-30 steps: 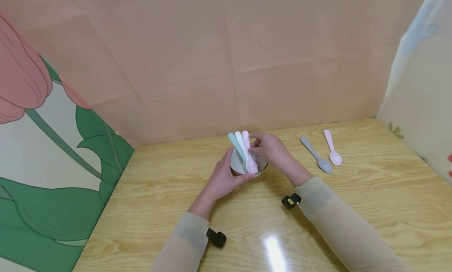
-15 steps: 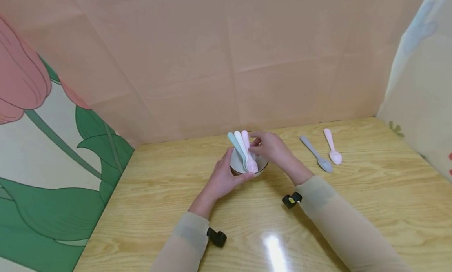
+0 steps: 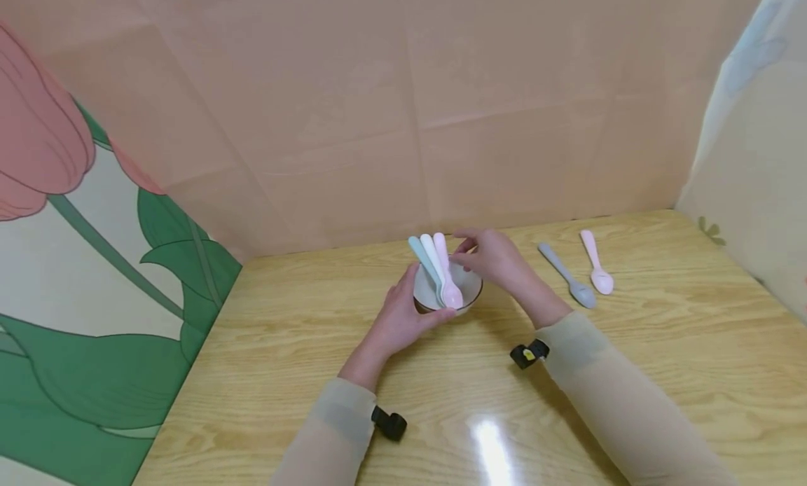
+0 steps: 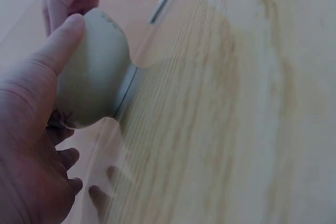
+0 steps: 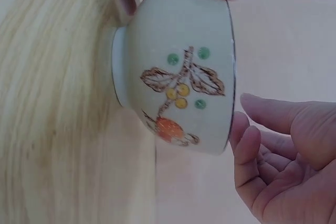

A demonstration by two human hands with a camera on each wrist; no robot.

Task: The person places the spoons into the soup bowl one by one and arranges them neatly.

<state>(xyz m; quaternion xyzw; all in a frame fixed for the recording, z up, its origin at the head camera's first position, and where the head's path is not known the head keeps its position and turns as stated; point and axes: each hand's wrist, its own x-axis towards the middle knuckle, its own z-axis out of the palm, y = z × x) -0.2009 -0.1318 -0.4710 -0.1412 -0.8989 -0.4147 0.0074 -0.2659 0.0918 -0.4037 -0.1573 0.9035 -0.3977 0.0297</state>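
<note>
Head view's bright; white glare [image 3: 492, 451] streaks table [image 3: 284, 346], well off back edge. Wrist views look dim, hazy.

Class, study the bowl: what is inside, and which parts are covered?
Inside the bowl lean a teal spoon, a white spoon and, uppermost, a pink spoon. The pink one's head covers most of the others' heads; the floor beneath is hidden.

1. One bowl [image 3: 468, 283].
2. One wooden table [image 3: 284, 332].
3. Five spoons: in the bowl, one pale blue spoon [image 3: 421, 251], one white spoon [image 3: 431, 248] and one pink spoon [image 3: 450, 291]; on the table at the right, one grey spoon [image 3: 566, 276] and a second pink spoon [image 3: 595, 262].
4. Two hands: left hand [image 3: 405, 318], right hand [image 3: 494, 257].
5. Two sleeves [image 3: 334, 423].
6. Two black wrist devices [image 3: 391, 425].
</note>
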